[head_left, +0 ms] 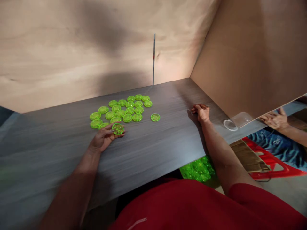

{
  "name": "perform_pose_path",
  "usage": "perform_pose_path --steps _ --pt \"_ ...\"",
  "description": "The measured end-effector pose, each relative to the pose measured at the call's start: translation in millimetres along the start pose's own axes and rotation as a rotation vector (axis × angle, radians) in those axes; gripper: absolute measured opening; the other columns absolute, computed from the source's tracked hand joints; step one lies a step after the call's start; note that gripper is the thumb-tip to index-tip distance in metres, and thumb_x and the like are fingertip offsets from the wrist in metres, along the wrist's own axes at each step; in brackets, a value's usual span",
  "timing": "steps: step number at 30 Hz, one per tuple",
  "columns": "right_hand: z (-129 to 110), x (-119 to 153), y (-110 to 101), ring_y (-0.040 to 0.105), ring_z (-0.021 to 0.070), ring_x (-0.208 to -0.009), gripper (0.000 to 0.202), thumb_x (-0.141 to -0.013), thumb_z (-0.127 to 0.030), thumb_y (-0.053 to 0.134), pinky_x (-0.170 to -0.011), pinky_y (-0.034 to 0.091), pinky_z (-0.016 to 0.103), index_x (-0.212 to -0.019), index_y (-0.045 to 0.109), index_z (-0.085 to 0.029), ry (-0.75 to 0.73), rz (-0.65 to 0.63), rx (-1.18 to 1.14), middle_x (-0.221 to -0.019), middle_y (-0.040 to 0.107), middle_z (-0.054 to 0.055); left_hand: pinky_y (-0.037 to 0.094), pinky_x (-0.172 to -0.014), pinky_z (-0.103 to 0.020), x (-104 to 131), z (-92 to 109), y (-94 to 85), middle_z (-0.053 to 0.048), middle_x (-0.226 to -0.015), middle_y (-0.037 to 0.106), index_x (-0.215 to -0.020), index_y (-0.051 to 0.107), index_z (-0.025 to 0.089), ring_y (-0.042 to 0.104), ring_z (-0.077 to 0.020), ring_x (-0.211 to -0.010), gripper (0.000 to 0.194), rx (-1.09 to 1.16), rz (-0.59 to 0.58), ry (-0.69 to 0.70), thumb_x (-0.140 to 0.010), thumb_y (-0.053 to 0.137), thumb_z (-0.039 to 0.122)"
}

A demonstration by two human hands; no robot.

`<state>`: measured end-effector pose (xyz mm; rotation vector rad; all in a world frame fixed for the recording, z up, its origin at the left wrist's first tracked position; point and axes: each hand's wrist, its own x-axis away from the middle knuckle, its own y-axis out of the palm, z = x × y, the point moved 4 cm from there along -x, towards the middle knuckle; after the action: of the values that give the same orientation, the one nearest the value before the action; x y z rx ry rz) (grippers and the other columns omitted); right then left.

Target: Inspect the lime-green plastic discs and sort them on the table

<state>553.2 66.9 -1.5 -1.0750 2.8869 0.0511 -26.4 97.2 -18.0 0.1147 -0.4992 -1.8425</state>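
Observation:
My left hand [104, 136] grips a see-through green round disc [117, 129] by its edge, tilted up so that its patterned face shows. Just beyond it, several like green discs [116, 108] lie in loose rows on the grey tabletop [153, 147]. One disc [155, 117] lies apart, to the right of the rows. Over the right part of the table is my right hand [201, 112], with its fingers curled together near the surface. Whether anything small sits in those fingers is hidden.
Wooden panels [72, 57] close off the back and right. A thin upright strip [153, 60] stands against the back panel. On the right, a clear plastic cup [237, 121] lies on its side near another person's hand [275, 118]. Below the table edge are several green pieces [198, 169].

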Motion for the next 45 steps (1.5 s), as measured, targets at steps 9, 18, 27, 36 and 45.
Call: perform_pose_path --steps 9,18,27,36,45 --pt "7 -9 1 0.060 0.0122 -0.045 0.012 -0.074 -0.015 0.072 -0.039 0.048 0.019 -0.065 0.068 -0.022 -0.050 0.019 0.005 -0.055 0.066 -0.002 0.069 -0.065 -0.041 9 6 9.1 -0.026 -0.135 0.085 -0.141 0.078 0.013 0.088 -0.0420 -0.097 0.071 0.071 -0.168 0.032 -0.071 0.086 0.024" --pt "3 -6 -1 0.059 0.0135 -0.049 0.031 -0.084 -0.004 0.069 -0.047 0.049 0.027 -0.061 0.068 -0.025 -0.067 0.035 0.055 -0.060 0.067 0.004 0.070 -0.067 -0.041 15 8 19.0 -0.028 -0.139 0.084 -0.135 0.082 0.010 0.088 -0.0458 -0.103 0.067 0.044 -0.277 0.019 -0.072 0.089 0.028" --pt "13 -17 -3 0.060 0.0145 -0.052 0.019 -0.077 -0.017 0.076 -0.046 0.050 0.024 -0.063 0.067 -0.025 -0.100 0.014 0.070 -0.064 0.063 -0.001 0.073 -0.075 -0.045 20 8 21.0 -0.025 -0.139 0.084 -0.139 0.082 0.013 0.089 -0.0417 -0.098 0.066 0.062 -0.262 -0.012 -0.076 0.098 0.025" --pt "10 -9 3 0.056 0.0126 -0.049 0.010 -0.074 -0.014 0.068 -0.048 0.046 0.021 -0.068 0.069 -0.022 -0.107 0.012 0.113 -0.059 0.063 -0.001 0.072 -0.067 -0.039 19 6 20.9 -0.021 -0.134 0.086 -0.132 0.087 0.018 0.089 -0.0372 -0.092 0.065 0.015 -0.261 0.016 -0.071 0.106 0.029" --pt "20 73 96 0.075 0.0273 -0.108 0.021 -0.085 -0.039 0.086 -0.102 0.063 0.045 -0.101 0.082 -0.026 -0.426 -0.598 0.342 -0.116 0.080 0.008 0.075 -0.078 -0.047 15 -2 10.4 -0.018 -0.122 0.089 -0.130 0.089 0.018 0.088 -0.0400 -0.100 0.062 -0.011 -0.226 -0.035 -0.073 0.109 0.031"
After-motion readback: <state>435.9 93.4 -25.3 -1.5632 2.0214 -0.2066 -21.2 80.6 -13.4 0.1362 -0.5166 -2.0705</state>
